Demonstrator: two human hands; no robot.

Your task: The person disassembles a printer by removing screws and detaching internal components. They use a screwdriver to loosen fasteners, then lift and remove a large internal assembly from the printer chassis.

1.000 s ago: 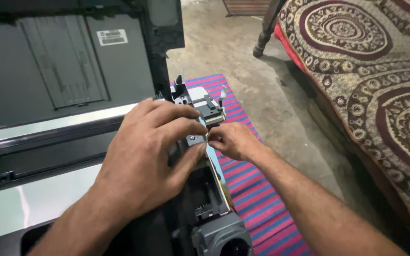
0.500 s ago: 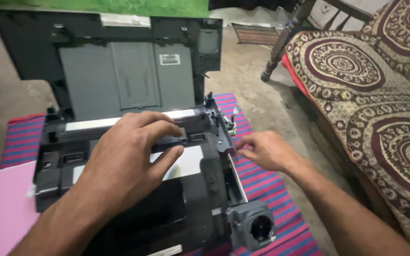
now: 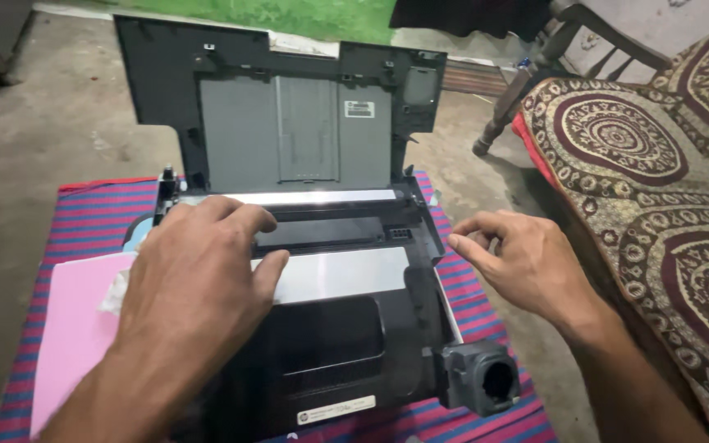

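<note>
A dark grey printer (image 3: 346, 328) with its outer covers off lies on a striped mat, its flat paper tray panel (image 3: 289, 123) standing up at the back. My left hand (image 3: 194, 279) rests palm down on the printer's top, fingers spread over the black and silver bars. My right hand (image 3: 519, 258) hovers just off the printer's right side with fingers loosely curled and apart, holding nothing. A grey round-holed part (image 3: 482, 377) sticks out at the printer's front right corner.
A red, blue and purple striped mat (image 3: 84, 221) covers the concrete floor. A pink sheet (image 3: 75, 328) and crumpled white tissue (image 3: 116, 287) lie left of the printer. A patterned cushioned seat (image 3: 658, 164) with a wooden leg (image 3: 502, 107) stands at the right.
My right hand has let go of the small part at the printer's right edge and drawn away to the right. The view has pulled back and up, showing the whole printer.
</note>
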